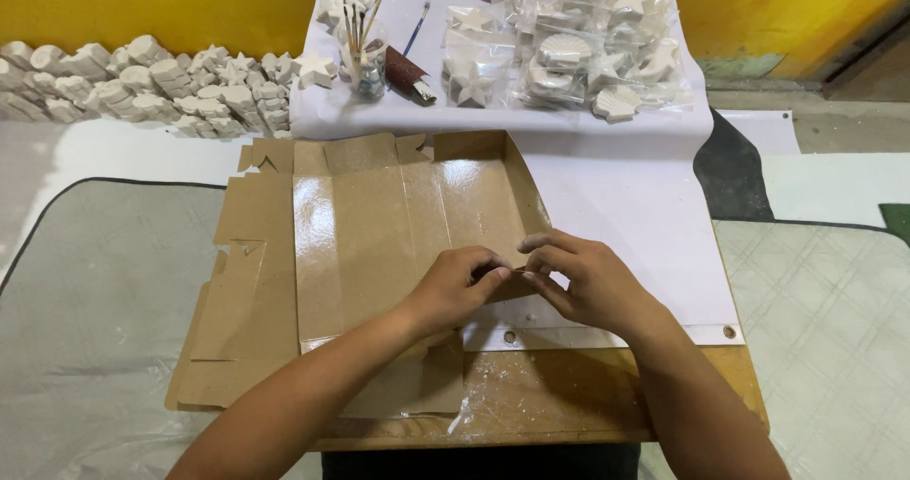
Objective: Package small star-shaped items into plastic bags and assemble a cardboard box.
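A: Where's your cardboard box [379, 253]?

B: Flattened, glossy side up, on the counter [569, 404] toward its near edge, overlapping the white sheet [626, 215].

A: Your hands?

B: Your left hand [455, 290] and right hand [588, 281] meet at the box's right flap. Fingers of both pinched together on the flap edge.

A: Far edge?

B: Jar of brushes [365, 63], bagged white plaster shapes [578, 44]. More loose shapes [142, 87] stacked off to the left.
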